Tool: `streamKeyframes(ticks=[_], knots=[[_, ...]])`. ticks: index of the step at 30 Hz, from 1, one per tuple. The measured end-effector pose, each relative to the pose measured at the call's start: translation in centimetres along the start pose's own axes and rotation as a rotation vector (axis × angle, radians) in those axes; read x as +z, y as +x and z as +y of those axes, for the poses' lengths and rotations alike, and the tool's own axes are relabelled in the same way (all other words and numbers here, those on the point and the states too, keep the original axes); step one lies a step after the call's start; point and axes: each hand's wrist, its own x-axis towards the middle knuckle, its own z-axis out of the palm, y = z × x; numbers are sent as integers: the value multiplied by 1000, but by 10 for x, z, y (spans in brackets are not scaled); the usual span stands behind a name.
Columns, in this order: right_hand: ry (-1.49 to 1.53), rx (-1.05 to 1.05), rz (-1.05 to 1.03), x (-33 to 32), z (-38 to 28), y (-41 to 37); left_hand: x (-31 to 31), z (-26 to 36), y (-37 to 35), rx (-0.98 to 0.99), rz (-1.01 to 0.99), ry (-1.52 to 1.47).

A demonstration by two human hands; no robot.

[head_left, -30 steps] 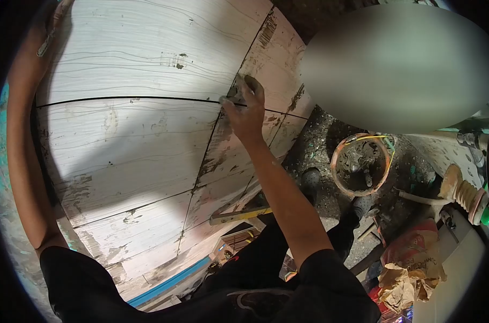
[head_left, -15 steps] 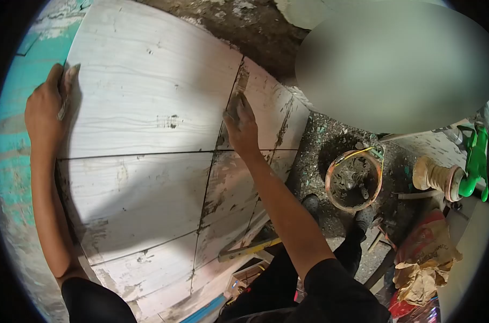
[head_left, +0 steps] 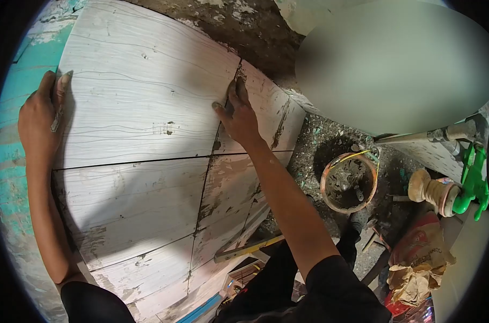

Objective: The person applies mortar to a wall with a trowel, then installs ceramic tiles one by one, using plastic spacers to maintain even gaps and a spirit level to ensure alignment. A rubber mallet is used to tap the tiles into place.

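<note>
A large whitish tile (head_left: 142,86) with fine wavy lines fills the upper middle, above other smeared tiles (head_left: 131,204). At its left edge, beside the green wall (head_left: 37,86), my left hand (head_left: 41,118) rests with thumb and fingers apart around the edge. My right hand (head_left: 238,113) touches the dark joint between the large tile and the narrower pinkish tile (head_left: 260,89), fingers spread and nothing visible in them. Dark smudges mark the joint near its fingertips.
A round bucket (head_left: 324,185) with grey contents stands on the gritty floor. A string spool (head_left: 430,191), a green-handled tool (head_left: 473,180) and torn paper bags (head_left: 419,277) lie right. A yellow level-like bar (head_left: 250,248) is below. A blurred oval hides the upper right.
My right hand has shifted slightly up and left along the joint, its fingers more spread. The view has shifted slightly. My left hand keeps its place at the tile edge.
</note>
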Motion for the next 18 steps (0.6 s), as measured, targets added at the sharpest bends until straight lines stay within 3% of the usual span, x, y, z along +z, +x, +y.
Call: streamKeyframes(ticks=[3,6,7,15,18], knots=[[358,215,126,-9,2,14,-7,1,3,23,-23,-56],[402,307,300,-12,17,46,-24,9,8,-36,-208,-70],[428,295,311,-11,19,52,-20,6,6,13,-115,-83],[366,221,431,3,35,68,-14,4,3,17,-52,-70],[395,263,331,-2,40,71,-12,5,3,8,-35,-78]])
